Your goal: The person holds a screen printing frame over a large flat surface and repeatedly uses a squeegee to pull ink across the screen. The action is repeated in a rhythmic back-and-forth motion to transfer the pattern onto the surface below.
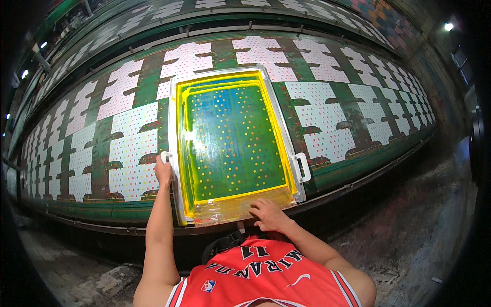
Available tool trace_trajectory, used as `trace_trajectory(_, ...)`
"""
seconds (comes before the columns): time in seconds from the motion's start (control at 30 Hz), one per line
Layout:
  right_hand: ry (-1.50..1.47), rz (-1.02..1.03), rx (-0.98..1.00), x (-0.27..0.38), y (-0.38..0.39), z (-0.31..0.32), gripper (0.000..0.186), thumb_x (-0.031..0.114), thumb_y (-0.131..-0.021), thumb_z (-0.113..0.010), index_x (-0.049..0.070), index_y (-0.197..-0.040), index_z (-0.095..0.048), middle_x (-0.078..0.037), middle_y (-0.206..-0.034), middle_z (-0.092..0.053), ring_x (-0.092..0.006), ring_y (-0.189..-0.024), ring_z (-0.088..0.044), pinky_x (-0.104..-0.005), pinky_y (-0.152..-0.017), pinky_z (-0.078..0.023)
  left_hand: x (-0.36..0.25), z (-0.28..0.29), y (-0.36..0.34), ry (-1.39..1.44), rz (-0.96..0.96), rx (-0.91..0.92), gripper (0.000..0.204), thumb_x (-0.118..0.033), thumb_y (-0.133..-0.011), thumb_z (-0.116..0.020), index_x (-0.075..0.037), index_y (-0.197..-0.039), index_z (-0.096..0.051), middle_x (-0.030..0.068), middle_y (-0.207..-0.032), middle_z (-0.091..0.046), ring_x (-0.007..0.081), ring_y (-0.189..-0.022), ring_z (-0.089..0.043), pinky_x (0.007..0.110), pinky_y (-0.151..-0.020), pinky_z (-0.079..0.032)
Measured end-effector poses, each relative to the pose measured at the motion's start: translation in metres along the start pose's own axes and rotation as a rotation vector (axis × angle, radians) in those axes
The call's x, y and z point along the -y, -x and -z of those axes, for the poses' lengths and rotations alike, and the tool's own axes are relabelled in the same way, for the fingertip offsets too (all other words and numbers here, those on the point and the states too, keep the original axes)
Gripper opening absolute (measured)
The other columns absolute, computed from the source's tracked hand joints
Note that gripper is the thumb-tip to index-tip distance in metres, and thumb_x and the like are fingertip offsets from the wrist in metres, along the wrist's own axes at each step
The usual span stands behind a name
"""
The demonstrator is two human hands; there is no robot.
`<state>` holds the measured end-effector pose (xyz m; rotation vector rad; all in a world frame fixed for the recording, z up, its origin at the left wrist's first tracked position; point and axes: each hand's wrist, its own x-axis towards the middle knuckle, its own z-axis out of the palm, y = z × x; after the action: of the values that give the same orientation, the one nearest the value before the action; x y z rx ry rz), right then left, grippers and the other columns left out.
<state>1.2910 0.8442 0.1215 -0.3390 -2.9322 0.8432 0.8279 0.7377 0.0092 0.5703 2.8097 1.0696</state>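
Observation:
A screen printing frame (174, 128) with pale metal sides lies tilted a little on the long green table in front of me. Its green mesh (230, 138) carries small yellow and orange dots, with yellow ink smeared around the border. My left hand (163, 171) is closed around the white handle (164, 156) on the frame's left side. At the near edge, brown tape (240, 205) covers the frame, and my right hand (269, 215) grips there with bent fingers; the underside of that grip is hidden. Nobody holds the right-side white handle (302, 168).
White dotted fabric pieces (134, 148) lie in rows along the green table (99, 205) on both sides of the frame. More pieces (319, 123) stretch off to the right. A metal rail (215, 31) runs along the table's far side, with another table (153, 20) behind it.

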Motion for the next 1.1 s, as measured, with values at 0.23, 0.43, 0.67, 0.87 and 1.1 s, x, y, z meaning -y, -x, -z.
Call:
trace_trajectory(0.23,0.263,0.029,0.079,0.01,-0.008,-0.011,0.057,0.01,-0.061,-0.082,0.004,-0.113,-0.06,-0.015,-0.119,-0.059,-0.0347,-0.116,-0.055,-0.0439,-0.098,-0.047,-0.004,0.004,0.001,0.009,0.014,0.041,0.04,-0.012,-0.086,-0.051,-0.014,-0.125,-0.057,0.0265,-0.097,-0.071,0.0477,-0.092,-0.066,0.054,-0.081,-0.049)
trace_trajectory(0.43,0.298,0.014,-0.014,0.007,-0.026,-0.005,0.044,0.01,-0.063,-0.078,0.005,-0.104,-0.061,-0.013,-0.103,-0.063,-0.0329,-0.1,-0.062,-0.0433,-0.084,-0.052,-0.012,0.008,0.004,0.036,0.034,0.049,0.053,-0.009,-0.083,-0.048,-0.018,-0.135,-0.053,0.0257,-0.101,-0.071,0.0467,-0.093,-0.067,0.054,-0.082,-0.05)
trace_trajectory(0.67,0.328,-0.105,-0.139,0.004,-0.064,-0.01,0.018,0.014,-0.067,-0.072,0.007,-0.081,-0.065,-0.011,-0.083,-0.067,-0.0316,-0.082,-0.068,-0.0437,-0.073,-0.056,-0.011,0.012,-0.002,0.028,0.01,0.15,0.06,-0.004,-0.082,-0.047,-0.027,-0.138,-0.051,0.0248,-0.104,-0.071,0.0439,-0.092,-0.069,0.05,-0.08,-0.051)
trace_trajectory(0.87,0.326,-0.15,-0.014,0.009,-0.071,-0.003,0.016,0.016,-0.066,-0.073,0.008,-0.078,-0.068,-0.013,-0.08,-0.071,-0.0321,-0.074,-0.072,-0.0442,-0.063,-0.057,-0.001,0.006,-0.014,0.101,-0.046,0.173,0.063,-0.001,-0.079,-0.048,-0.021,-0.138,-0.048,0.0261,-0.108,-0.07,0.045,-0.098,-0.068,0.051,-0.082,-0.051)
trace_trajectory(1.1,0.324,-0.184,0.039,0.015,-0.05,-0.011,0.017,0.016,-0.065,-0.071,0.008,-0.079,-0.067,-0.013,-0.079,-0.071,-0.0332,-0.076,-0.071,-0.0453,-0.065,-0.057,-0.009,0.01,-0.013,0.105,0.039,0.198,0.059,0.005,-0.078,-0.047,-0.017,-0.133,-0.052,0.0246,-0.11,-0.069,0.041,-0.098,-0.068,0.046,-0.085,-0.051)
